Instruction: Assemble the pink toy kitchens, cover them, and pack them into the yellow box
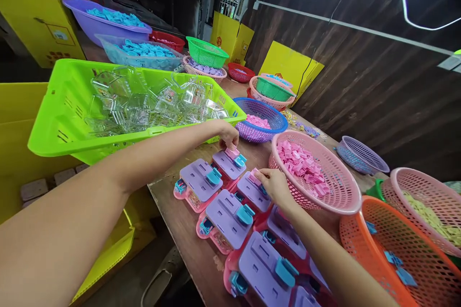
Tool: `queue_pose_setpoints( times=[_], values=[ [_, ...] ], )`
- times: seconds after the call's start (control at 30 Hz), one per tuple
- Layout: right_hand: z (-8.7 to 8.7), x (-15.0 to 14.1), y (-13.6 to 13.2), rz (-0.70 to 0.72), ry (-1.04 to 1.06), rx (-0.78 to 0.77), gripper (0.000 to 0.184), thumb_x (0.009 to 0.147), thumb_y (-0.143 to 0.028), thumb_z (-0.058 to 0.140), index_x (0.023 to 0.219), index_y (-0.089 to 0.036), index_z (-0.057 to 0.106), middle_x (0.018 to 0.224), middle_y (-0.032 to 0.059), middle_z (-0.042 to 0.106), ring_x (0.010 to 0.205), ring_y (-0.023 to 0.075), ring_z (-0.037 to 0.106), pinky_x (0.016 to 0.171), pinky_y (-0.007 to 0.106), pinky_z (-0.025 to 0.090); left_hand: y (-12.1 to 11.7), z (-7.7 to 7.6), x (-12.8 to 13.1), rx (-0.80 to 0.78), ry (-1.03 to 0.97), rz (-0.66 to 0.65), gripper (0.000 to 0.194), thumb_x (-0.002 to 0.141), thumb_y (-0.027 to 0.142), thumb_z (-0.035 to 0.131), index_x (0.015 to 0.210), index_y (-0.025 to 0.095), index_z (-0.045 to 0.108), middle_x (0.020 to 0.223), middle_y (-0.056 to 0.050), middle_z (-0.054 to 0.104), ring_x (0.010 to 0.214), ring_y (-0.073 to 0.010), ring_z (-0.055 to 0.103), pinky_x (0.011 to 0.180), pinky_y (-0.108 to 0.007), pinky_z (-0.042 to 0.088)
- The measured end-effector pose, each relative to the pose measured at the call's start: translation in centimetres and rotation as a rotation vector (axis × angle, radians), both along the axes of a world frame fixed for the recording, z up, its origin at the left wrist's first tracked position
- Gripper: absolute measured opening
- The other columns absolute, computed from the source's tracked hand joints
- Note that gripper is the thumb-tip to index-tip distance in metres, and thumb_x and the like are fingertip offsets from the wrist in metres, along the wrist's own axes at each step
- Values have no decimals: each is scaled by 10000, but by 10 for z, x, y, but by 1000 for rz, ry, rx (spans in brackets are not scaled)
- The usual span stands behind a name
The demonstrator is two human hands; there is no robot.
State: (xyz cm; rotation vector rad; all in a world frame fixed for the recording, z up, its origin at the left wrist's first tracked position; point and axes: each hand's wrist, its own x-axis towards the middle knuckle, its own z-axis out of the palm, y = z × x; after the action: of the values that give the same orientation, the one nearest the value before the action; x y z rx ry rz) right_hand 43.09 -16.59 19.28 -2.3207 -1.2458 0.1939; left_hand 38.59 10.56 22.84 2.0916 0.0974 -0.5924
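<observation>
My left hand (229,135) reaches to the far end of the toy rows, its fingers closed on a small pink plastic piece (232,152) at the top of a purple panel (229,165). Nearer to me on the right, my right hand (274,183) pinches another pink piece (255,176) against the neighbouring purple panel (254,193). Several such purple-topped pink toys stand in rows on the wooden table (173,216), with blue clips (213,176) on them. Beside my right hand is a pink basket (345,187) holding a heap of pink pieces (302,163).
A lime-green crate (43,129) of clear plastic parts stands at the left. An orange basket (355,230) with a few blue pieces is at the right. Farther back are a blue-purple basket (252,132), a green basket (207,53) and a purple basin (81,14). Yellow cartons (36,19) stand around.
</observation>
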Motion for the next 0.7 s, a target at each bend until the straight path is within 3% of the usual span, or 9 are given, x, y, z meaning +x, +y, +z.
queue_pose_setpoints(
  times=[0.17, 0.43, 0.7],
  values=[
    [-1, -4, 0, -19, -38, -10, 396, 833, -444, 437, 644, -192, 675, 532, 12, 546, 505, 126, 404, 512, 249, 242, 0, -6, 4, -25, -39, 40, 204, 445, 145, 777, 459, 163, 574, 369, 37, 477, 384, -74, 409, 427, -179, 335],
    [0, -12, -2, 1, -87, 10, 361, 868, -399, 414, 722, -217, 691, 636, 23, 641, 557, 140, 495, 555, 248, 286, -9, -9, -28, 11, -83, 162, 157, 572, 181, 722, 538, 178, 569, 423, 44, 456, 421, -100, 439, 468, -201, 376],
    [-8, -8, -4, -2, -44, 62, 386, 868, -435, 403, 747, -208, 690, 670, 26, 646, 589, 152, 512, 555, 244, 295, -12, 2, -17, 67, -16, 148, 156, 538, 64, 695, 500, 159, 578, 421, 24, 451, 482, -132, 461, 536, -240, 388]
  ],
)
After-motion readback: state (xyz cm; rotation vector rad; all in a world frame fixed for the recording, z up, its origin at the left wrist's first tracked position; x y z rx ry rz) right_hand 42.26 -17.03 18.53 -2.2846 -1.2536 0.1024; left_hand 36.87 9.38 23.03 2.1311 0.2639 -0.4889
